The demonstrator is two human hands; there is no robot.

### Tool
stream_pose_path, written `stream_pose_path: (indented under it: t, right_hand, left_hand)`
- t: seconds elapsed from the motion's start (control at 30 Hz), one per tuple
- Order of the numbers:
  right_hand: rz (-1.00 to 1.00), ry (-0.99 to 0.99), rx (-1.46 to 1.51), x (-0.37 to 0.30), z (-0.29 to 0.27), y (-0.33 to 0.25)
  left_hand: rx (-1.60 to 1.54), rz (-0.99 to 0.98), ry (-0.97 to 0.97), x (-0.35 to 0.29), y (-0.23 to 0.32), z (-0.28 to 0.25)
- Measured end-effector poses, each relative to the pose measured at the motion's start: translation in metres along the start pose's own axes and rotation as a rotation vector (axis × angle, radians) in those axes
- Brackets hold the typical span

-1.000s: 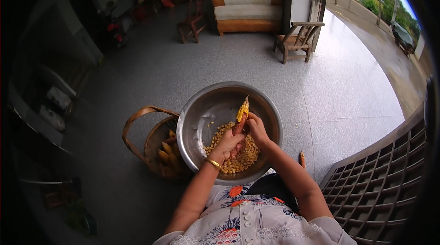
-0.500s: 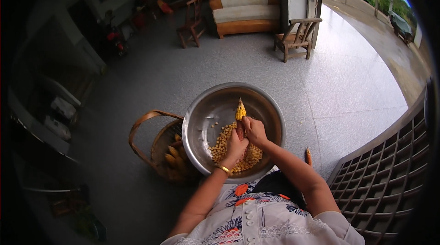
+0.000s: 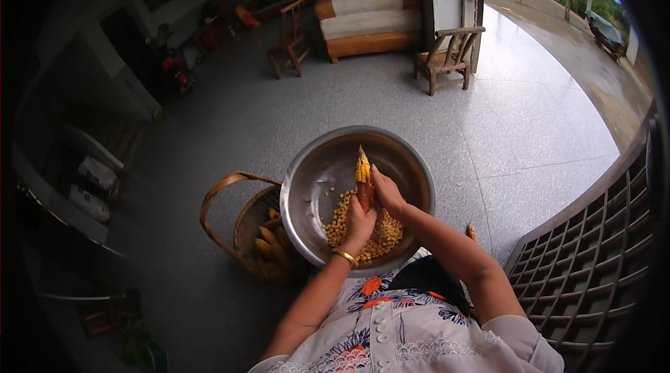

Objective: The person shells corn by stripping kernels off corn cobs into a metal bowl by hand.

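A corn cob stands upright over a wide steel basin, with yellow kernels around its tip and a stripped reddish lower part. My left hand is closed around its lower end. Along the right side of the cob lies my right hand, fingers stretched upward and the palm side against or very near the cob; exact contact is hard to see. Loose corn kernels cover much of the bottom of the basin beneath my hands.
Touching the basin's left side is a wicker basket with a tall handle, holding several corn ears. Another cob lies on the floor to the right. A metal lattice rises at lower right. A wooden chair stands farther off.
My right hand has loosened from its grip around the cob and shifted slightly right, fingers straighter. More of the stripped cob shows. My left hand keeps its hold.
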State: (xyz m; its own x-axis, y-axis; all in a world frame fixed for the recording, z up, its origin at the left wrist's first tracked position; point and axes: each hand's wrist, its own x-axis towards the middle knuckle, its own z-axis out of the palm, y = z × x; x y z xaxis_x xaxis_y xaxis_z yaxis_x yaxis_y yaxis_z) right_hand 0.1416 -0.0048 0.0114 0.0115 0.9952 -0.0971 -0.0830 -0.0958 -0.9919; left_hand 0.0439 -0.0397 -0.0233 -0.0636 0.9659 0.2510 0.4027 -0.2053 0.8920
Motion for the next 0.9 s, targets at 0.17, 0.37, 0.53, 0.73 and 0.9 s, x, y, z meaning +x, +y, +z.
stream_pose_path:
  t: [0.17,0.37,0.53,0.73,0.9]
  right_hand:
    - [-0.041,0.077,-0.292,0.012,0.007,0.003]
    - [-0.209,0.215,-0.567,0.014,0.023,0.009]
    - [-0.332,0.251,-0.432,0.013,0.018,0.017]
    - [-0.230,0.111,-0.020,0.025,0.014,0.037]
    - [0.084,-0.025,0.402,0.019,0.011,0.015]
  left_hand:
    - [0.144,-0.054,-0.019,-0.004,0.013,-0.003]
    - [0.108,-0.063,0.011,0.001,0.010,-0.005]
    - [0.093,-0.047,-0.033,0.001,-0.004,-0.002]
    - [-0.055,-0.092,-0.017,0.003,-0.005,0.000]
    - [0.132,-0.012,0.012,0.000,0.003,-0.005]
